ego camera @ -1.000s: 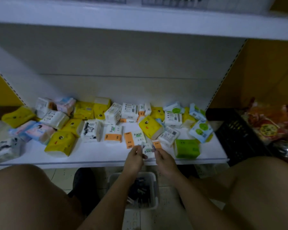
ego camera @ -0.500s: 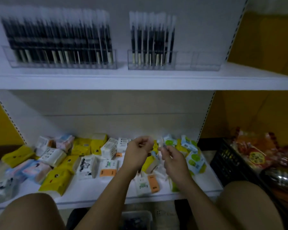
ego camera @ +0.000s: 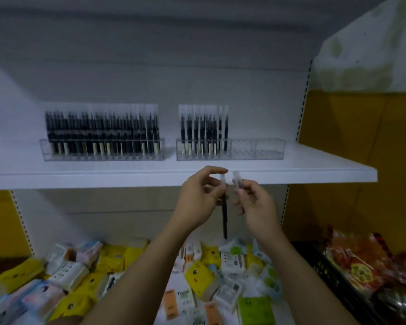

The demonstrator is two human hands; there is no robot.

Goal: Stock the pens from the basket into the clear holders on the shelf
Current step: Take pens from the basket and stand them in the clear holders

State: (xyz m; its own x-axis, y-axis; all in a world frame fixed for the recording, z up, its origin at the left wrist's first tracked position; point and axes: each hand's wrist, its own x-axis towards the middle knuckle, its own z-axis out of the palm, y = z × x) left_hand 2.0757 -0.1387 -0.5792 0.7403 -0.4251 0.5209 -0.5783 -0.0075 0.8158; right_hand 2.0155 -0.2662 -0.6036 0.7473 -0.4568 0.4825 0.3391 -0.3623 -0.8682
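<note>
1. Left hand: a black pen is pinched near its clear cap between thumb and fingertips. The barrel hangs roughly upright.
2. Right hand: a second pen is gripped by curled fingers. Only the clear cap end is seen, so it is possibly more than one pen.
3. Both hands are held close together at the front edge of the upper shelf, below the right clear holder.
4. Stocked pens are stood in that holder's left part only. The left clear holder is packed across its width.
5. Tissue packs are piled on the lower shelf. A black crate is seen at right.
</note>
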